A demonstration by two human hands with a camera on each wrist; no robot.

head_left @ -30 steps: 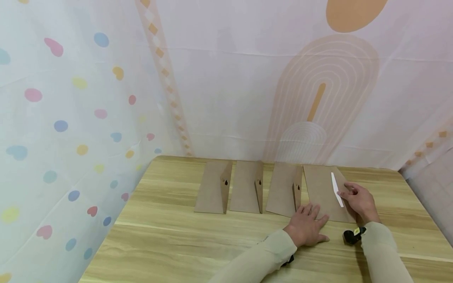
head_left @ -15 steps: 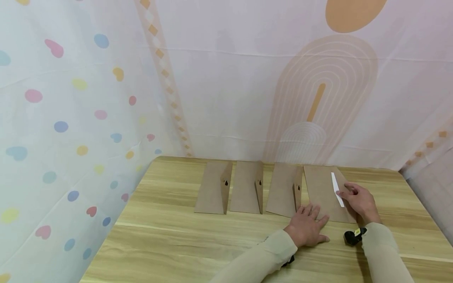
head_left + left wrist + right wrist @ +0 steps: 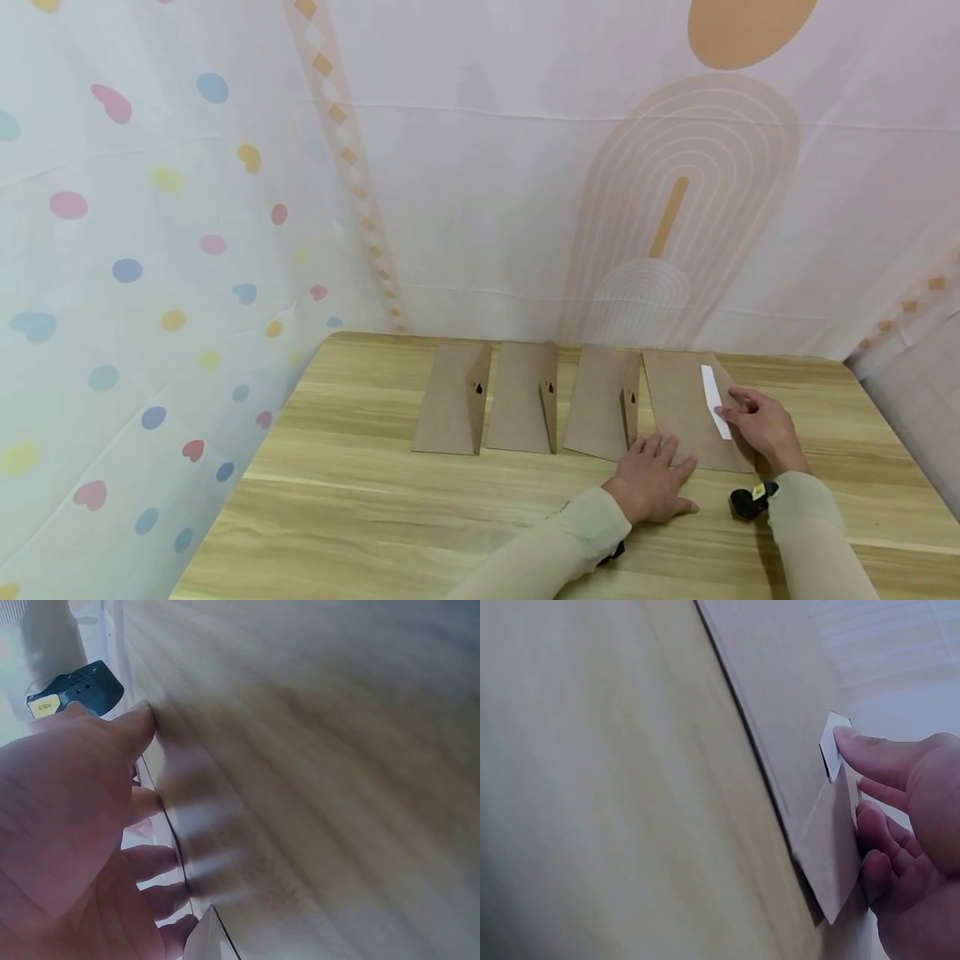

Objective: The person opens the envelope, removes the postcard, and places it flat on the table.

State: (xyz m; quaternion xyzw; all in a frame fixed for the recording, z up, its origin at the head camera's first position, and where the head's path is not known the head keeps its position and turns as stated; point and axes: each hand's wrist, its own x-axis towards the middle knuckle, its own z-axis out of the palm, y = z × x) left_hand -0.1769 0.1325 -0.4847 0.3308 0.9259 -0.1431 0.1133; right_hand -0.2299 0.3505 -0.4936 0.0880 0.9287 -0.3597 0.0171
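A brown paper envelope (image 3: 678, 408) lies on a wood-grain counter (image 3: 360, 500), its right side pinched by the right hand (image 3: 763, 427), thumb on a white strip (image 3: 711, 387). The left hand (image 3: 651, 483) rests spread-fingered at its near edge. Three similar envelopes (image 3: 517, 396) line up leftward.

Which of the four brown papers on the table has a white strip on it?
The rightmost brown paper, where the right hand touches the white strip; the other three papers, to its left, show none.

Wood-grain table (image 3: 337, 517); patterned cloth (image 3: 480, 208) behind, pastel dots (image 3: 127, 270) at left.
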